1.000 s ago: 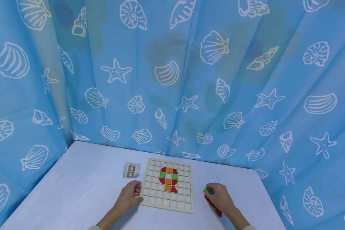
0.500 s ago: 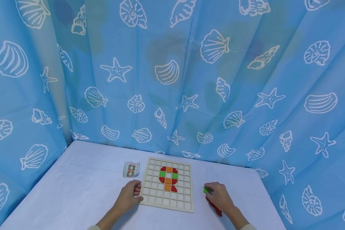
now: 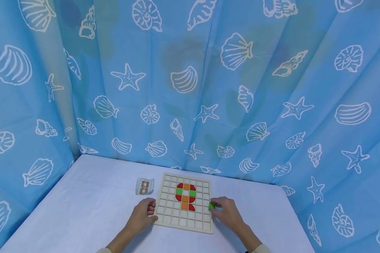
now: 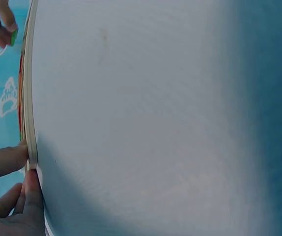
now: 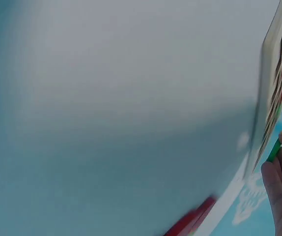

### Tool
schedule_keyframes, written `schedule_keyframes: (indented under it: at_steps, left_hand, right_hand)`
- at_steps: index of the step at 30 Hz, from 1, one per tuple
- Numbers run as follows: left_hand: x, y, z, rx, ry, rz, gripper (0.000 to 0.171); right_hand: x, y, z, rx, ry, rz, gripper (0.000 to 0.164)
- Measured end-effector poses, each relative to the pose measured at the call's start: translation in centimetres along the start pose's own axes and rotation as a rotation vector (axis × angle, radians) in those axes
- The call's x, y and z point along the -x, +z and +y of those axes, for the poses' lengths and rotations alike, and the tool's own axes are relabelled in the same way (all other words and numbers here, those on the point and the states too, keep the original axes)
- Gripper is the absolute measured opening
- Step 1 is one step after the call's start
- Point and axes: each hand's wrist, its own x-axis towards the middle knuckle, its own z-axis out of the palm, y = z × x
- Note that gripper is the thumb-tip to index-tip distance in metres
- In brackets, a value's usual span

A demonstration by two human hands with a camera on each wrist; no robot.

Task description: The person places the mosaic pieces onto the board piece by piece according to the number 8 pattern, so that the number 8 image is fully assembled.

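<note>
My left hand [image 3: 142,214] holds the near left side of a pale square grid board [image 3: 168,220], with thumb and a finger gripping its edge [image 4: 29,98] in the left wrist view. My right hand [image 3: 227,211] pinches a small green tile [image 3: 211,205] over the board's right edge. In the right wrist view this green tile [image 5: 277,149] shows between thumb and fingers. On the board, red tiles [image 3: 191,208], orange tiles [image 3: 185,202] and green tiles [image 3: 192,193] form a ring with a short tail below.
A small curled paper [image 3: 144,187] printed with a grid and a coloured pattern lies left of the board. Red pieces [image 5: 192,216] lie on the white tablecloth [image 3: 98,189]; in the head view my right arm hides them. A blue shell-print curtain [image 3: 190,105] surrounds the table.
My right hand has picked up the green tile from beside the red pieces and carried it left to the board's edge. The left hand and the board have stayed put.
</note>
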Motion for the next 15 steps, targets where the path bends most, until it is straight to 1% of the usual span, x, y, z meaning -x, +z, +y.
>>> schedule_keyframes:
  at_steps: [4, 8, 11, 15]
  left_hand:
    - [-0.1, 0.0, 0.0, 0.005, -0.001, 0.000, 0.056]
    - [-0.2, 0.0, 0.0, -0.007, 0.003, -0.004, 0.055]
    - [-0.2, 0.0, -0.1, -0.018, -0.009, -0.011, 0.056]
    - [-0.3, 0.0, -0.1, -0.020, -0.016, -0.010, 0.056]
  right_hand:
    - [-0.4, 1.0, -1.8, -0.046, -0.046, -0.031, 0.033]
    - [-0.4, 2.1, -3.1, -0.070, -0.070, -0.062, 0.032]
    - [-0.3, 2.7, -4.0, -0.053, -0.058, -0.114, 0.033]
    - [-0.1, 3.2, -4.9, -0.035, -0.094, -0.169, 0.035]
